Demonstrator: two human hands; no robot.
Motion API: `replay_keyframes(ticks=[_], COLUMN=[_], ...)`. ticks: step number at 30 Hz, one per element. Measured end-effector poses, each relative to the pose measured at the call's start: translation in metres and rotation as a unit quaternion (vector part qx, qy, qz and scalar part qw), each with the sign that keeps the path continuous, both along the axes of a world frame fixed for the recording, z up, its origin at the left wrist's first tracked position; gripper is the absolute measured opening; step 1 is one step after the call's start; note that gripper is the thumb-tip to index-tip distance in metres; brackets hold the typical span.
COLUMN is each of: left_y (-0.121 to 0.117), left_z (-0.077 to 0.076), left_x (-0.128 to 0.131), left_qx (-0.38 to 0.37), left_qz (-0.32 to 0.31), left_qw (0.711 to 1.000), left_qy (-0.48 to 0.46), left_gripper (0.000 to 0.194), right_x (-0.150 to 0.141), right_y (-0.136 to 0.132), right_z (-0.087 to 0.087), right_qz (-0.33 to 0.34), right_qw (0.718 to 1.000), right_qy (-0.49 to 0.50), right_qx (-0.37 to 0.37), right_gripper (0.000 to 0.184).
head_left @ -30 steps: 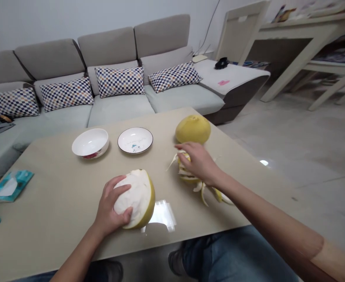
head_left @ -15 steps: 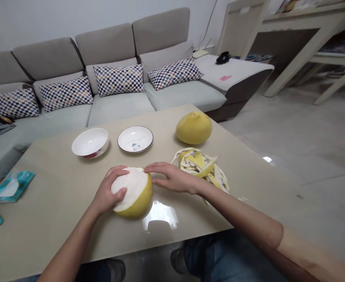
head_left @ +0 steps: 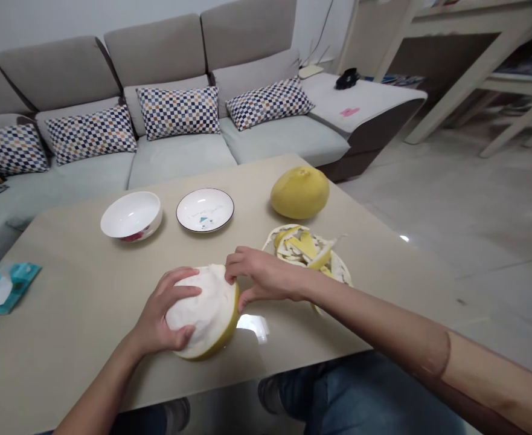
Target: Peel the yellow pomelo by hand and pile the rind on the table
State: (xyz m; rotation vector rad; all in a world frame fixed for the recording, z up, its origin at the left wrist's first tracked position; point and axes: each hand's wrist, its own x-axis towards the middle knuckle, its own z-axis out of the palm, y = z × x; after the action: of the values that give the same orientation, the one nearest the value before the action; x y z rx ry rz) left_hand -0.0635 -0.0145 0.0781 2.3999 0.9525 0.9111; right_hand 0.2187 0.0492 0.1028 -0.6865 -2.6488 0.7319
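Freshly turned from the heap of peel (head_left: 311, 246) it was over a second ago, the right hand (head_left: 261, 275) is bent at the edge of a half-peeled pomelo (head_left: 206, 311) at the lower centre of the frame. Its fingers, stretched out half a second ago, have curled in; we judge that the work has passed from setting peel aside to the skin (head_left: 226, 338) still on the fruit.

The left hand (head_left: 159, 314) holds the pomelo from the left, fingers spread over the white top, thumb lower down. The fruit lies between both hands on the pale bench (head_left: 84, 308), yellow along its lower right. The right fingers touch its upper right edge, thumb against the yellow side, and seem to grip there, though we cannot see every tip.

Beyond, right of centre, we find the peel near the right wrist. Farther off, a bowl (head_left: 132, 212) sits left of centre beside a plate (head_left: 197, 205), and a whole pomelo (head_left: 299, 194) rests behind the peel. A grey sofa (head_left: 157, 54) fills the upper left.
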Motion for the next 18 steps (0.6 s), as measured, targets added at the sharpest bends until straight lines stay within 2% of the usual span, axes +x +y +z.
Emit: replay_keyframes(ticks=[5, 9, 13, 18], left_y=[0.005, 0.005, 0.005, 0.006], left_z=[0.003, 0.005, 0.004, 0.002], left_x=[0.002, 0.001, -0.003, -0.004], left_qx=[-0.004, -0.001, -0.011, -0.006], left_qz=[-0.042, -0.042, -0.026, -0.027], left_qw=[0.999, 0.999, 1.000, 1.000], left_qy=[0.002, 0.009, 0.008, 0.012], left_gripper=[0.043, 0.044, 0.043, 0.042], right_x=[0.003, 0.008, 0.010, 0.005], right_y=[-0.009, -0.022, -0.027, -0.019], right_z=[-0.012, -0.016, -0.016, -0.008], right_qz=[0.005, -0.030, -0.032, -0.025], right_qw=[1.000, 0.998, 0.996, 0.998], right_qy=[0.028, 0.056, 0.084, 0.025], right_qx=[-0.013, -0.022, 0.004, 0.043], right_gripper=[0.036, 0.039, 0.048, 0.046])
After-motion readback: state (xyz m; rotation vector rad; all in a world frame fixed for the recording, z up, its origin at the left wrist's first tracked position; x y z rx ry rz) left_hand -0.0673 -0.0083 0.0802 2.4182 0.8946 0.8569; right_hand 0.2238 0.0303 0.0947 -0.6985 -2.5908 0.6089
